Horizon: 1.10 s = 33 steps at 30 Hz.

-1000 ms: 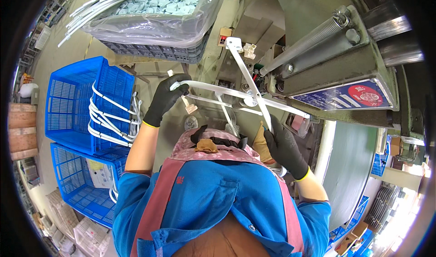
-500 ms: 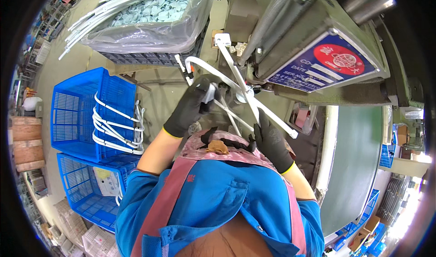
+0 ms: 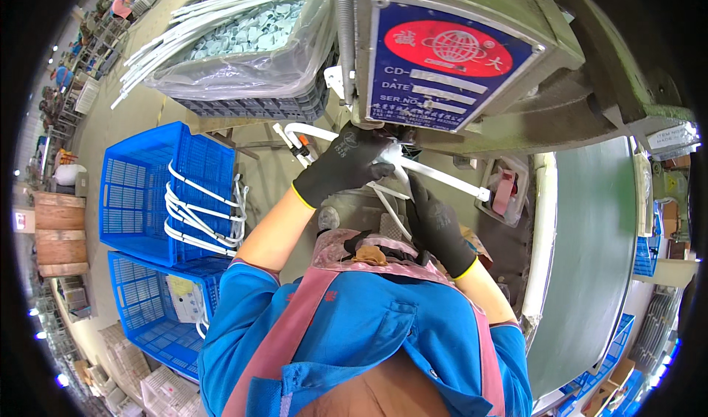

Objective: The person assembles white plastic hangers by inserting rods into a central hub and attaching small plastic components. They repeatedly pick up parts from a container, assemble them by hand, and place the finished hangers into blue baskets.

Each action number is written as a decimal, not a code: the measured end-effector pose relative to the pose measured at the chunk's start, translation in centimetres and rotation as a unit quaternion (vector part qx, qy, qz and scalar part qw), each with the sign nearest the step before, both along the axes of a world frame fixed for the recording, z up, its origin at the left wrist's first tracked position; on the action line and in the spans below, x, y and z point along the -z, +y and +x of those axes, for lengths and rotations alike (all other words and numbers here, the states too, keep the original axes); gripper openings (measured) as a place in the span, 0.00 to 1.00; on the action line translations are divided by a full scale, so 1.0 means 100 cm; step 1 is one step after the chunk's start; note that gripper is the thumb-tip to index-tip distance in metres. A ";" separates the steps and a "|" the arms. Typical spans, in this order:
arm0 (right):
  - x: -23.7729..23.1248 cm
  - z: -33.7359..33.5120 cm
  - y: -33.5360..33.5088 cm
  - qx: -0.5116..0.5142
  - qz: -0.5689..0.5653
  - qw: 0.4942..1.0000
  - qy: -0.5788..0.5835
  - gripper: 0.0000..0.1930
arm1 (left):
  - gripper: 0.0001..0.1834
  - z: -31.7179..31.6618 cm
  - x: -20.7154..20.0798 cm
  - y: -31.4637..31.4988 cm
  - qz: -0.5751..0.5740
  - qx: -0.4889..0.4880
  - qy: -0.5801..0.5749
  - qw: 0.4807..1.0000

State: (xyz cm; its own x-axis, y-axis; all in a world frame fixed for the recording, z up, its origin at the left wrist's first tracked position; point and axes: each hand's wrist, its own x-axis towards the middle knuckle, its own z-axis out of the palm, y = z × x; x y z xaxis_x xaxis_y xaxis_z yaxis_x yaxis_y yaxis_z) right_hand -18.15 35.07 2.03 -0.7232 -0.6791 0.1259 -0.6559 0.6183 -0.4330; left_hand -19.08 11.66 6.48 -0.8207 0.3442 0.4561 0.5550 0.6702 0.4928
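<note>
left hand (grip unclear) crowds the edge of the machine, right hand pinching white tubing.

Beyond the fingers, the machine's blue plate bears white lettering and a red oval; the left glove seems printed.

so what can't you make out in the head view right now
In the head view:
- Middle of the curved white tube: hidden behind the left hand.
- What the left fingers close on: mostly covered by that hand.
- Top of the machine: cut off by the upper edge.
- Depth of the pale pieces: only the top layer shows.
- Distant person: too small.
</note>
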 end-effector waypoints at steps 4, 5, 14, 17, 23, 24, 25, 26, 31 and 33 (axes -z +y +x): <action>-0.001 -0.003 0.001 0.004 -0.001 1.000 -0.006 0.27 | 0.32 -0.008 0.014 -0.011 -0.099 0.023 0.023 0.995; -0.002 -0.004 0.001 0.005 0.007 1.000 -0.008 0.27 | 0.32 -0.010 0.021 -0.015 -0.109 0.029 0.022 0.993; -0.013 0.004 -0.003 0.062 0.014 0.997 -0.040 0.26 | 0.35 -0.029 0.024 -0.028 -0.060 0.090 0.039 0.993; -0.018 0.009 -0.007 0.086 0.013 0.995 -0.055 0.25 | 0.37 -0.036 0.044 -0.036 -0.057 0.115 0.006 0.992; -0.022 0.018 -0.013 0.128 0.006 0.991 -0.046 0.24 | 0.34 -0.041 0.037 -0.030 -0.071 0.115 0.161 0.978; -0.023 0.020 -0.015 0.134 0.007 0.990 -0.032 0.23 | 0.30 -0.041 0.039 -0.034 -0.087 0.128 0.157 0.975; -0.023 0.022 -0.017 0.136 0.004 0.991 -0.019 0.22 | 0.29 -0.044 0.040 -0.035 -0.083 0.139 0.131 0.978; -0.021 0.023 -0.018 0.137 0.002 0.991 -0.006 0.22 | 0.28 -0.048 0.041 -0.035 -0.078 0.151 0.105 0.980; -0.020 0.029 -0.022 0.165 0.027 0.986 0.022 0.20 | 0.31 -0.050 0.049 -0.029 -0.114 0.149 0.170 0.967; -0.023 0.029 -0.024 0.172 0.032 0.984 0.025 0.20 | 0.30 -0.049 0.048 -0.028 -0.112 0.136 0.104 0.979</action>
State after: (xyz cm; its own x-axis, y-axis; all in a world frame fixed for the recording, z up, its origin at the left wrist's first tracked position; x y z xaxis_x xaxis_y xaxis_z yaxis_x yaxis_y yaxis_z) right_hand -15.24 32.68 4.29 -0.9056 -0.4028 0.1327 -0.4227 0.8322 -0.3587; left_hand -23.99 8.84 1.64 -0.5819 0.6475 0.4921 0.8007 0.5622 0.2070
